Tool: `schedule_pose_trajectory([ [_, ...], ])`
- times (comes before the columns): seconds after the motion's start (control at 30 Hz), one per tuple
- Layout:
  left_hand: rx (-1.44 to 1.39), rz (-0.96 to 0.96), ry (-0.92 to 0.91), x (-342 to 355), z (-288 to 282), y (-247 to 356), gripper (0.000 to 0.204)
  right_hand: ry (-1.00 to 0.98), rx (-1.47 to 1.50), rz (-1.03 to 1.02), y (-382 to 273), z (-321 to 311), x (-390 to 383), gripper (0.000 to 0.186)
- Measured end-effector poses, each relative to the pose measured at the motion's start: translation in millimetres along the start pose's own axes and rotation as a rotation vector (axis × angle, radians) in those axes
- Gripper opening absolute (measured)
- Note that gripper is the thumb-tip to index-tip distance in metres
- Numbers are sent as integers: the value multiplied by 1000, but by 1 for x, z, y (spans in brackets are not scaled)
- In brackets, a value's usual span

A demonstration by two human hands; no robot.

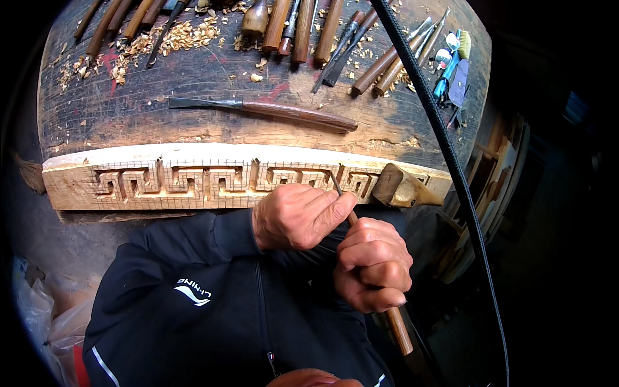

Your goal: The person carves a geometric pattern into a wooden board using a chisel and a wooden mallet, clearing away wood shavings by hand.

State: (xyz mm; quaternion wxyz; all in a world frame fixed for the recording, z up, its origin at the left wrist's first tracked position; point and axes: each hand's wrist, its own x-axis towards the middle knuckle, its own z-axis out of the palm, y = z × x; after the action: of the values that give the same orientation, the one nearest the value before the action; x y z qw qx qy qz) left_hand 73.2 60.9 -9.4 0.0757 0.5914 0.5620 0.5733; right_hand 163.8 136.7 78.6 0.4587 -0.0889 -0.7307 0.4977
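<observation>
A pale wooden board (132, 203), carved with a squared meander pattern over a pencilled grid, lies along the near edge of the bench. My right hand (374, 264) is wrapped round the wooden handle of a carving chisel (400, 335), whose butt sticks out below the fist. Its thin blade slants up and left to the carved grooves, right of the board's middle. Closed near the board's front edge, my left hand (300, 216) has its thumb and fingers against the chisel near the blade. The exact cutting tip is hard to make out.
A wooden mallet (403, 187) rests on the board's right end. Behind the board lies another chisel (293, 115). Several wooden-handled tools (302, 32), wood shavings (187, 37) and a brush (464, 45) are on the dark bench (213, 80). A black cord (445, 138) crosses the right side.
</observation>
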Motion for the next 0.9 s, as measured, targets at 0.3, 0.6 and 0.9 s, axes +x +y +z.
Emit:
schedule_pose_trajectory([
  [0.3, -15, -126, -43, 5, -2, 5, 40, 34, 45, 154, 15, -4, 16, 64],
  [0.6, -64, -40, 15, -6, -11, -1, 43, -116, 168, 98, 4, -3, 17, 65],
  [0.9, -66, 263, -11, -10, -12, 3, 38, -57, 41, -51, -39, -4, -26, 67],
])
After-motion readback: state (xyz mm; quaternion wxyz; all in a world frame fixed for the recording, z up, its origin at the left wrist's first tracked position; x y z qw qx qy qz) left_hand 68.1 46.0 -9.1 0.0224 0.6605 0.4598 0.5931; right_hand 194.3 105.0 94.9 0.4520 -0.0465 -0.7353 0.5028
